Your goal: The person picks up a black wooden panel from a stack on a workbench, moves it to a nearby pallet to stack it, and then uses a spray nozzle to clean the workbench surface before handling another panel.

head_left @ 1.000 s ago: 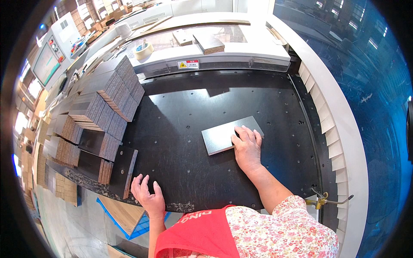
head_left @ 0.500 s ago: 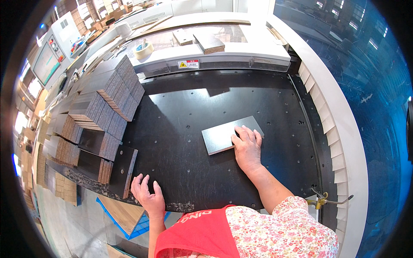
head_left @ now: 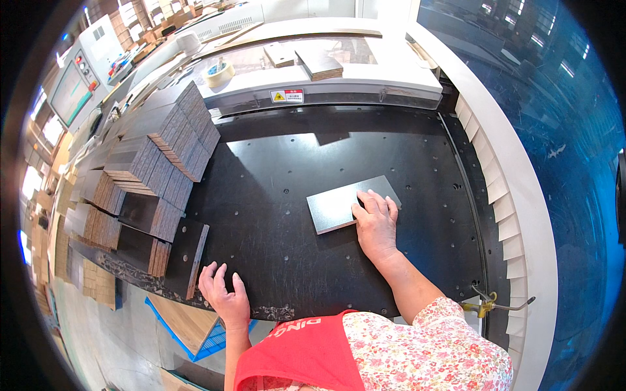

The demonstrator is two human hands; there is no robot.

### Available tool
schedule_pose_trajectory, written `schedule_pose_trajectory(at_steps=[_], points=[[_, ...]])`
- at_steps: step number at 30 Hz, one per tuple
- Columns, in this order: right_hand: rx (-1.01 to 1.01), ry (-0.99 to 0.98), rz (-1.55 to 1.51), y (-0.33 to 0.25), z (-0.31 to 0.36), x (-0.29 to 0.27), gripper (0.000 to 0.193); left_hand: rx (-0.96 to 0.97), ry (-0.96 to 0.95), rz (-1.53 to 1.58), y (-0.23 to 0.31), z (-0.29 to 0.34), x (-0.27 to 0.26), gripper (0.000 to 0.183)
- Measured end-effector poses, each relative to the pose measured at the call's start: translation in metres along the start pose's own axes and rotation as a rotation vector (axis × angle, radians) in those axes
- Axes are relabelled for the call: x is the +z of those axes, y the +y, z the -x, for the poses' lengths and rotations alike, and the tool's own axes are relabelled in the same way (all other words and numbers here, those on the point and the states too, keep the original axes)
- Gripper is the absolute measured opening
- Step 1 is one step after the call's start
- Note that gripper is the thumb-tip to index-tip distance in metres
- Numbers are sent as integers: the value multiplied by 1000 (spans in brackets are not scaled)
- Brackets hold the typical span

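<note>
A flat grey rectangular board (head_left: 332,208) lies at a slant on the black table, its near edge showing bare particle board. Over its right part my right hand (head_left: 377,225) is curled, with thumb and fingertips pressed on the top face, holding it against the table. My left hand (head_left: 225,296) hovers at the table's near edge with bent fingers apart and nothing in them. Just left of those fingers is a dark board with round holes (head_left: 184,257). Beyond it, stacks of cut particle-board pieces (head_left: 156,166) line the table's left side.
The black table (head_left: 274,274) is dotted with small holes. A white machine beam (head_left: 365,81) crosses the back, carrying a tape roll (head_left: 220,75) and two loose boards. A pleated cover (head_left: 495,189) and blue panel (head_left: 554,163) bound the right; an air gun (head_left: 489,303) hangs near.
</note>
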State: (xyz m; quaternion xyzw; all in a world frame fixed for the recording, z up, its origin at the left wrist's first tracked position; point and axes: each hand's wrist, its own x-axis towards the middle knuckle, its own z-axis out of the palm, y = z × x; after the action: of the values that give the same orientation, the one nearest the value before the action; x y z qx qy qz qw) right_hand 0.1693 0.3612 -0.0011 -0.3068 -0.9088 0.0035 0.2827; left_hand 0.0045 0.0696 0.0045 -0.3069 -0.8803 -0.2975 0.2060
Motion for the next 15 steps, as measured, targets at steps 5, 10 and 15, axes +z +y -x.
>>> schedule_pose_trajectory(at_steps=[5, 10, 15], points=[[4, 2, -6, 0, 0, 1, 18, 1, 1, 6, 0, 0, 0, 32], [6, 3, -27, 0, -2, 1, 18, -3, 5, 17, -1, 0, 1, 32], [5, -30, -25, -2, -2, -4, 20, 5, 11, 10, -3, -1, 0, 30]])
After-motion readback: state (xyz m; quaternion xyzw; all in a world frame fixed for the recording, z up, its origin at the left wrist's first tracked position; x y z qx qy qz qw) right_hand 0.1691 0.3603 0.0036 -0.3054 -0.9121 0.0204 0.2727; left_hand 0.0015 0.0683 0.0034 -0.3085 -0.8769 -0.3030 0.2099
